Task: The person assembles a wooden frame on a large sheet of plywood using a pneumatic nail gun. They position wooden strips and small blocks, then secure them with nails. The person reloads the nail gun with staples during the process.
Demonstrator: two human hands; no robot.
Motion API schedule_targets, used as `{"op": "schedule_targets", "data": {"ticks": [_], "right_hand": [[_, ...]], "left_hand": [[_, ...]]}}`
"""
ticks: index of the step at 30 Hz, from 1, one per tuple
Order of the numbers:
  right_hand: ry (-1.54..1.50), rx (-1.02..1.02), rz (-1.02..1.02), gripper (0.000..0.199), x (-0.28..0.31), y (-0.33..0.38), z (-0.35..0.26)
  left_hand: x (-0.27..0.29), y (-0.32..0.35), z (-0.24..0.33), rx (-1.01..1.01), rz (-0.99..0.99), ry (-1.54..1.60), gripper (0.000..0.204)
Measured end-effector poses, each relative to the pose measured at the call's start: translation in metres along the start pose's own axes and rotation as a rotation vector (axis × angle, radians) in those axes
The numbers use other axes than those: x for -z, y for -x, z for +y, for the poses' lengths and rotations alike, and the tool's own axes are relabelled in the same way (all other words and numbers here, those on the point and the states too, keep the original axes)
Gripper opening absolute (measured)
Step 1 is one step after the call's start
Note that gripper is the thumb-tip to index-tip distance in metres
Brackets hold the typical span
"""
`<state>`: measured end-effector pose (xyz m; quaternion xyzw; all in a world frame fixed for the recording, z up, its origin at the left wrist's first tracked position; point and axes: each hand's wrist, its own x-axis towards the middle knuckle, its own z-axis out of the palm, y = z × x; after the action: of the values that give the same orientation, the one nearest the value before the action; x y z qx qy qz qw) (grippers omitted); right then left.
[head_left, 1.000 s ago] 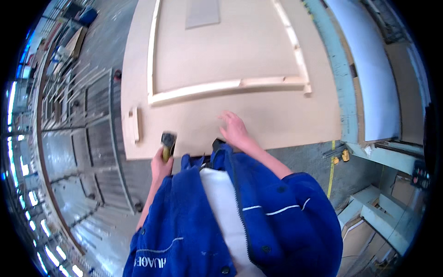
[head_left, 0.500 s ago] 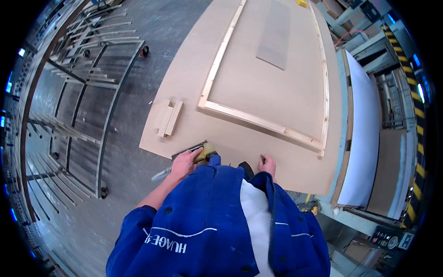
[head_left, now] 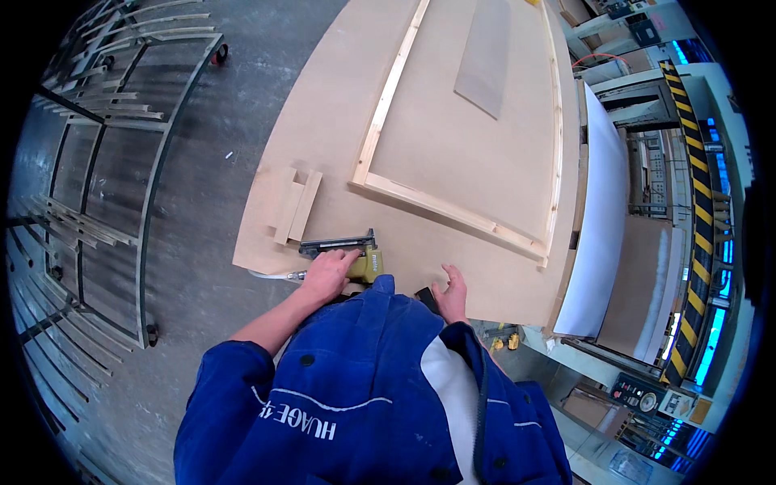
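My left hand [head_left: 326, 275] is closed on a yellow-green air nail gun [head_left: 369, 265] with a long black magazine. The gun lies low over the near edge of a large tan board [head_left: 315, 121], and a pale air hose [head_left: 275, 276] leads off its left end. To the right, my right hand [head_left: 453, 294] is over the near edge of the board, its fingers apart and nothing seen in them. A dark piece [head_left: 427, 299] shows beside its thumb; I cannot tell what it is. A light wooden frame [head_left: 444, 212] lies on the board beyond both hands.
Several short wood blocks [head_left: 297, 208] lie on the board at left. A grey-brown panel [head_left: 483, 69] lies inside the frame. Left on the floor is a metal rack [head_left: 153, 218] with thin strips. At right stand white sheets [head_left: 602, 210] and a machine with a striped bar [head_left: 693, 218].
The nail gun and my left hand have swung up and further onto the board. My right hand has opened; the small dark thing at its fingers no longer shows there. The view has shifted slightly.
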<state>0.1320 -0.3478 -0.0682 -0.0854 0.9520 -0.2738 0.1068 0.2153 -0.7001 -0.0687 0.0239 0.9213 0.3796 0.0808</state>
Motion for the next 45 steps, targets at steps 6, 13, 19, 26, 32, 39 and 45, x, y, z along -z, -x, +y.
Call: {"op": "schedule_targets", "data": {"ticks": [6,13,19,26,32,39,45], "right_hand": [[0.102,0.023,0.050,0.057,-0.005,-0.002,0.012],[-0.097,0.017,-0.011,0.056,0.002,-0.043,-0.024],[-0.449,0.023,-0.206,0.054,0.022,-0.089,-0.073],[-0.898,0.109,-0.098,0.047,0.030,-0.153,-0.144],[-1.156,-0.229,-0.587,0.044,0.070,-0.164,-0.142],[-0.900,-0.150,-0.696,0.051,0.073,-0.174,-0.150],[-0.626,0.037,-0.448,0.054,0.050,-0.176,-0.145]], "left_hand": [[0.049,-0.052,-0.028,0.194,0.392,0.020,0.050],[0.080,-0.114,-0.076,0.327,0.372,-0.331,0.055],[0.128,-0.140,-0.010,0.249,0.386,0.245,0.041],[0.137,-0.157,0.030,0.028,0.073,1.219,0.042],[0.142,-0.148,0.029,-0.014,-0.053,1.325,0.047],[0.142,-0.147,0.035,-0.066,-0.038,1.328,0.071],[0.129,-0.151,0.028,0.092,0.006,1.388,0.069]]}}
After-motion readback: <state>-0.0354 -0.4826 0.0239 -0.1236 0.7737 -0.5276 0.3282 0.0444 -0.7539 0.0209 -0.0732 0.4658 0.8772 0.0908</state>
